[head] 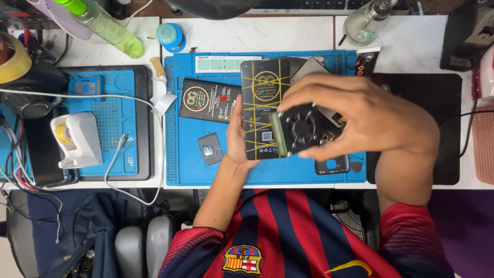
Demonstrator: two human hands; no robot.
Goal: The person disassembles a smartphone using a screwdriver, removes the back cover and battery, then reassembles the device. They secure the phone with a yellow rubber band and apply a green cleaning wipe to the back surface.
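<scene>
My left hand (pixel 237 136) holds a flat black box with gold line patterns (pixel 261 98) upright above the blue work mat (pixel 180 154). A small black device with a round fan grille (pixel 301 128) is gripped in my right hand (pixel 355 116) and pressed against the right edge of the box. A second black box with a gold round emblem (pixel 208 100) lies flat on the mat to the left. A small dark phone part with a camera hole (pixel 210 150) lies on the mat below it.
A green spray bottle (pixel 105 23), a blue cap (pixel 171 36) and a clear pump bottle (pixel 366 21) stand at the back. A white tape dispenser (pixel 76 139) and a white cable (pixel 121 149) sit on a second blue mat at left. A black mat (pixel 442 103) lies right.
</scene>
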